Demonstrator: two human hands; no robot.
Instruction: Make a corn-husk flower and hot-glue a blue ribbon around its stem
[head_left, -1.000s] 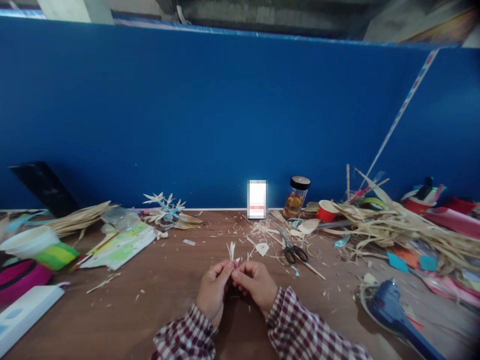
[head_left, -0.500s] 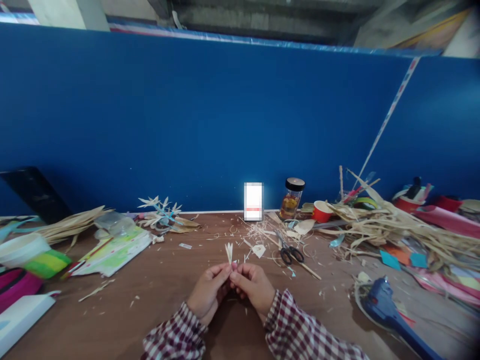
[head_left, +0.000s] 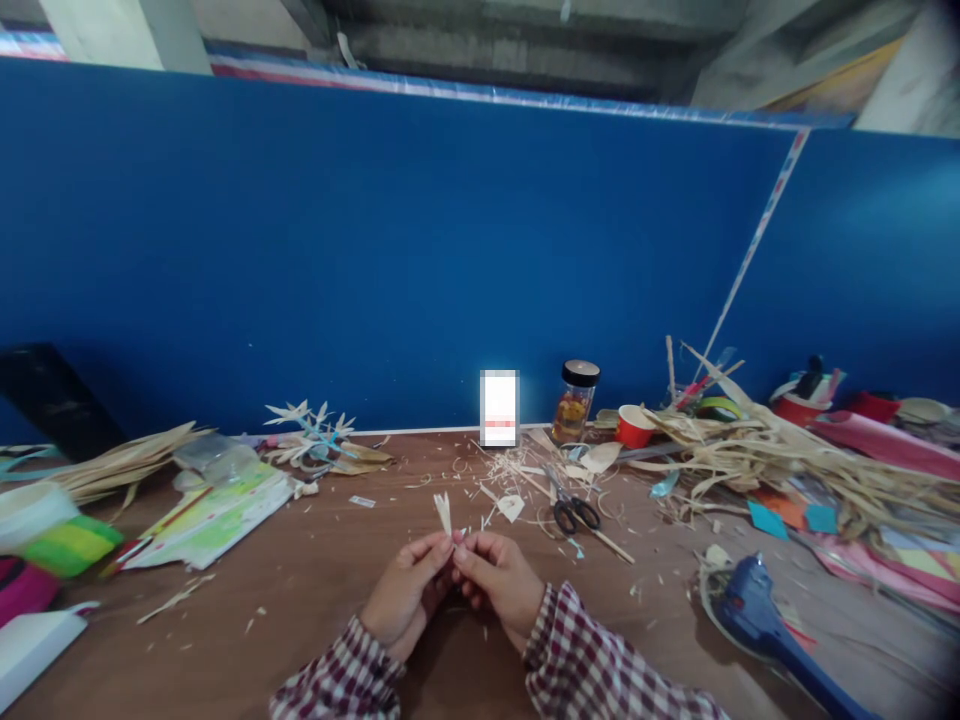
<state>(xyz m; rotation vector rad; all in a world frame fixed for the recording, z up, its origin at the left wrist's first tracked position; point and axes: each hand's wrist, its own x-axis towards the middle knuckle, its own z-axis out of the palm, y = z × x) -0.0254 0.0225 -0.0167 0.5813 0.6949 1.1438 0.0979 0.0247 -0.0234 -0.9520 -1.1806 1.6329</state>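
Between my fingertips a small piece of pale dried leaf strips (head_left: 444, 513), fanned at its top, stands up and tilts to the left. My left hand (head_left: 411, 588) pinches it near its lower end with thumb and finger. Thumb and fingers of my right hand (head_left: 501, 578) are pressed together at the same spot, touching the left fingertips. The base of the piece is hidden by the fingers. Beyond the hands lie a cut pale leaf scrap (head_left: 511, 508) and black-handled scissors (head_left: 574, 512).
A blue hot glue gun (head_left: 757, 610) rests at the right. Behind it spreads a heap of dried leaf strips (head_left: 750, 460). A lidded jar (head_left: 575, 403) and red paper cup (head_left: 634, 427) stand by the blue partition (head_left: 375, 250). Finished pale leaf flowers (head_left: 311, 435) lie left.
The fanned strips have tipped further to the left between my fingers. Both hands keep their pinch. The whole view has shifted a little, so the table's things appear further left.
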